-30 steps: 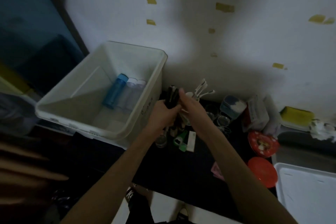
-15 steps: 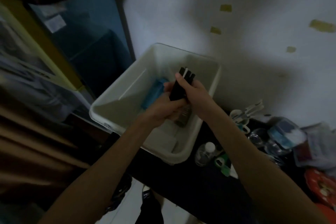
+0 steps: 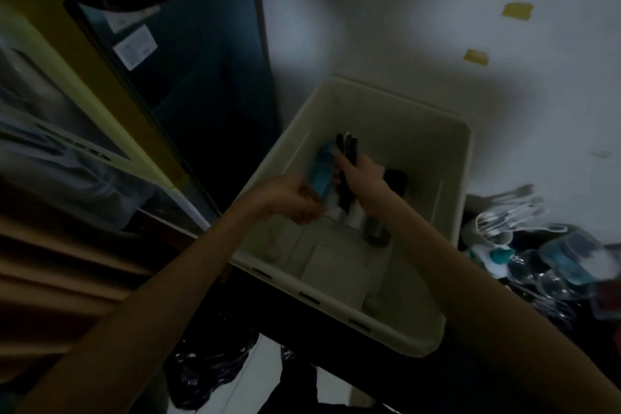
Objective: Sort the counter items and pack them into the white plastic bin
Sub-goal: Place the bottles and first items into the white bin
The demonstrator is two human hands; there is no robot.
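Bin [image 3: 450,212]: white plastic, rectangular, on the dark counter [image 3: 396,380] against the white wall [image 3: 386,27]; both hands are inside its opening.

Right hand [image 3: 361,180]: fingers curled round a bundle of dark, slender sticks [image 3: 347,151], held roughly upright over the middle of the bin; what the sticks are cannot be told in the dim, blurred picture. Pale and metallic ends [image 3: 356,218] show below the hand.

Left hand [image 3: 292,200]: over the left part of the bin, just beside the right hand, fingers bent inward; motion blur hides whether it grips anything.

Blue bottle [image 3: 322,175]: inside the bin, between the two hands and partly covered by them; whether the left hand touches it cannot be told.

Dark object [image 3: 396,180]: inside the bin, just right of the right wrist; kind unclear.

Counter items, right of the bin: white spoons [image 3: 514,212] standing in a cup, a teal piece [image 3: 500,255], clear glasses [image 3: 537,276], a blue-topped container [image 3: 571,255]; all blurred.

Wall: yellow tape scraps [image 3: 517,10].

Left of the bin: dark glass panel [image 3: 201,84] bearing a white label [image 3: 134,47], yellow frame [image 3: 84,54] beside it.

Floor, below the counter edge: black plastic bag [image 3: 208,370].
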